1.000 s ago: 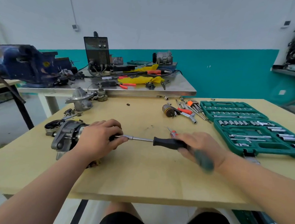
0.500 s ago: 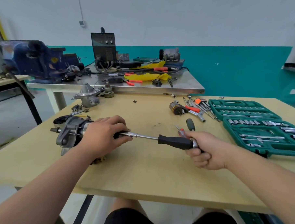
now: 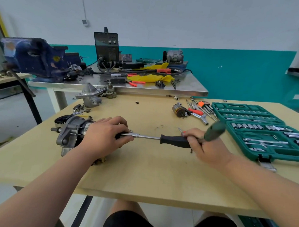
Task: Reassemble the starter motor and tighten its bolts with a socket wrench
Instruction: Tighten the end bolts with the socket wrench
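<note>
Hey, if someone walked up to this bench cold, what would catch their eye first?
Most likely the two hands at the middle of the wooden table: the left hand holds down a grey starter motor while the right hand grips a black-handled socket wrench that reaches to it. Next come the open green socket case at the table's right edge and the big blue vise on the steel bench at back left.

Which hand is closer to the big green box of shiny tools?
The right hand. It grips the socket wrench just left of the green tool case, almost beside it. The left hand holds the starter motor, much farther to the left.
</note>
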